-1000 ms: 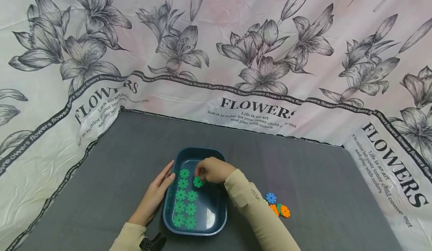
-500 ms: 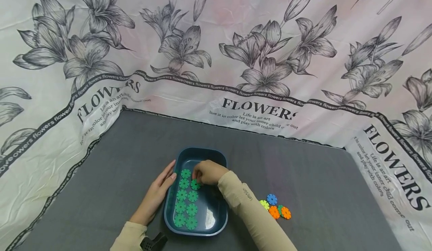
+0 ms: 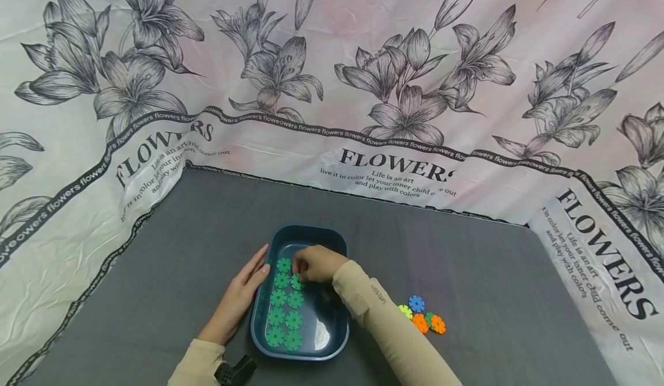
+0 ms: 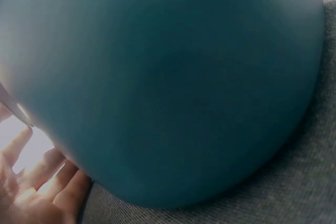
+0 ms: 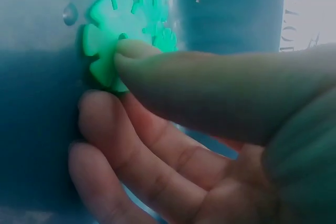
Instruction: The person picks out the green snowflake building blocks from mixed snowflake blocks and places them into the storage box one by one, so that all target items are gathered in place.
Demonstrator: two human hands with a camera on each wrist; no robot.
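A dark blue tray holds two columns of green notched plastic discs shaped like flowers. The right hand reaches inside it, at the top of the second column, pinching one green disc. In the right wrist view, the thumb lies on that disc's face and the other fingers curl below its edge. The left hand rests against the tray's left side with fingers extended. In the left wrist view, its fingers touch the tray's wall, which fills most of the picture.
Right of the tray, partly behind the right sleeve, lie loose discs: a blue one, a yellow one, orange ones and a green one. Grey cloth covers the table. A flower-printed curtain hangs round the back and sides.
The right hand has moved a little left inside the tray, bringing the green disc from apart to beside the left column. The left hand stays against the tray.
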